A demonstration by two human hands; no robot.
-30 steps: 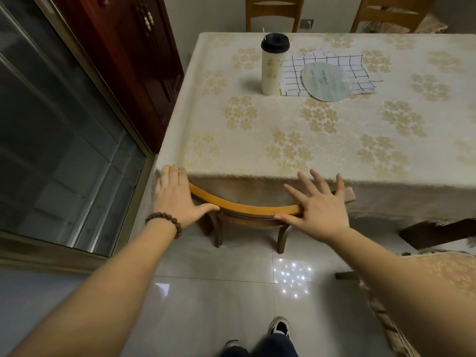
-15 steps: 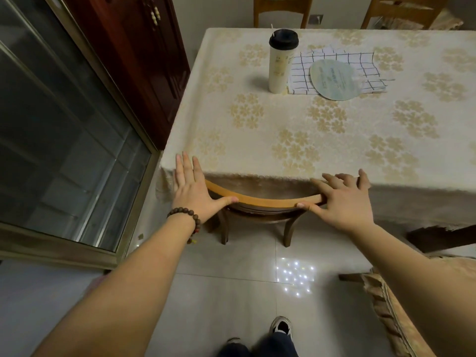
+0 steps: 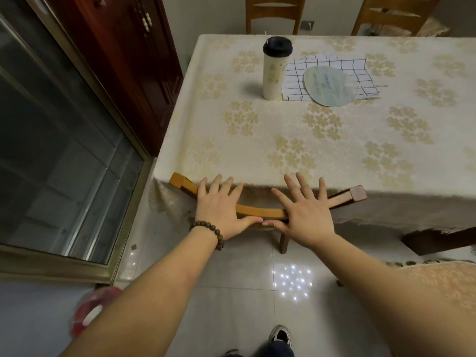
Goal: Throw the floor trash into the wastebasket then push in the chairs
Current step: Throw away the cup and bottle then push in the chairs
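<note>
A wooden chair stands tucked under the near edge of the table, its curved top rail up against the hanging tablecloth. My left hand, with a bead bracelet at the wrist, lies flat on the rail with fingers spread. My right hand lies flat beside it, fingers spread, thumb tips nearly touching. Neither hand closes around the rail. A red, blurred object sits on the floor at the lower left, partly hidden by my left forearm. No loose floor trash is in view.
A second chair with a fringed cushion stands out from the table at the right. A cup, checked cloth and round fan lie on the table. A dark cabinet and glass door line the left. Two chairs stand across.
Both hands slid inward along the rail until the thumbs nearly meet, and the right hand's fingers opened flat. The chair sits a little further under the table.
</note>
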